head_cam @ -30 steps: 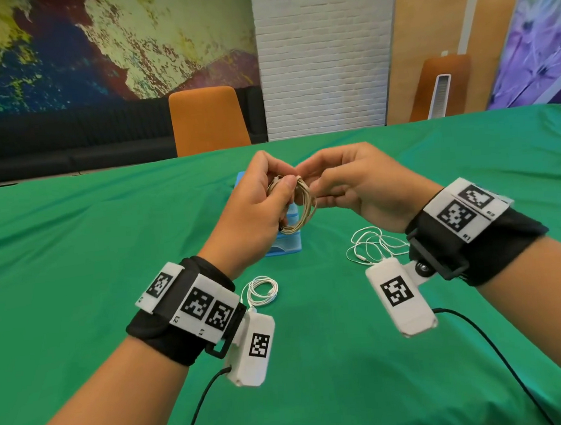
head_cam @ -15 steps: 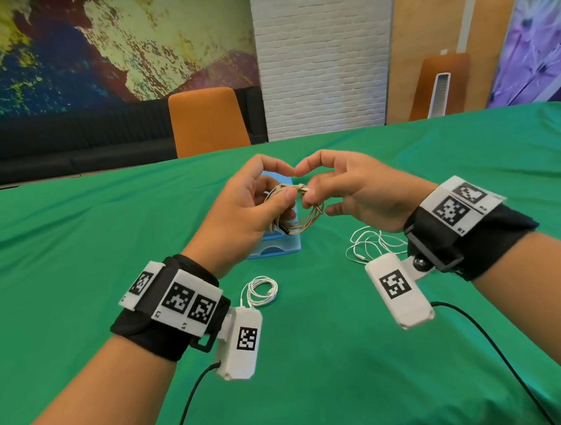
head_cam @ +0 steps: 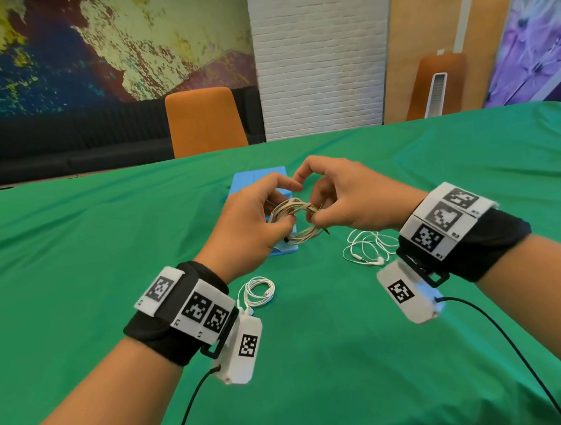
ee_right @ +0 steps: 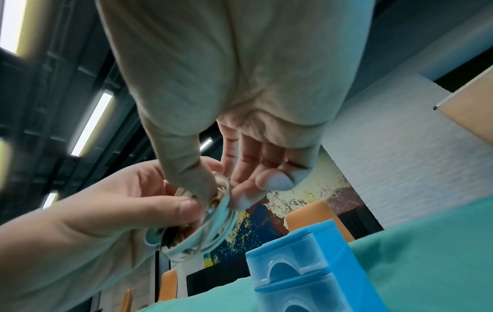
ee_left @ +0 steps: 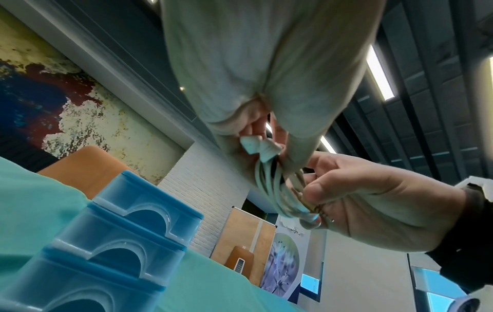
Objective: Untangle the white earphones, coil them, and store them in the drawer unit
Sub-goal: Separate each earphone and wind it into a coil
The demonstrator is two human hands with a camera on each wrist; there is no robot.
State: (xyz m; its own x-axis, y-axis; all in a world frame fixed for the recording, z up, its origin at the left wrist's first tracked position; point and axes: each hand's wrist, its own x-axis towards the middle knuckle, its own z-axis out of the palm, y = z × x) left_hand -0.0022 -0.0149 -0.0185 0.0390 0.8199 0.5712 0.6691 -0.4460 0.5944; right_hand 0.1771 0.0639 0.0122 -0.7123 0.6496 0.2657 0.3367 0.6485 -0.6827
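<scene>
Both hands hold a coiled, off-white earphone cable [head_cam: 298, 222] in the air above the blue drawer unit [head_cam: 257, 180]. My left hand [head_cam: 256, 220] grips the coil's left side between thumb and fingers. The thumb and fingertips of my right hand [head_cam: 335, 205] pinch its right side. In the left wrist view the coil [ee_left: 277, 190] hangs between the two hands, with the drawer unit [ee_left: 112, 242] below. The right wrist view shows the coil [ee_right: 202, 230] and the drawer unit [ee_right: 306, 268]. All the drawers look closed.
A neatly coiled white earphone set [head_cam: 258, 292] lies on the green tablecloth [head_cam: 76, 259] near my left wrist. A loose tangled white set [head_cam: 366, 247] lies by my right wrist. An orange chair [head_cam: 204, 121] stands behind the table.
Both hands have come down and slightly nearer with the coil, which has tipped flatter. The right fingers have shifted their pinch along the coil's right side.
</scene>
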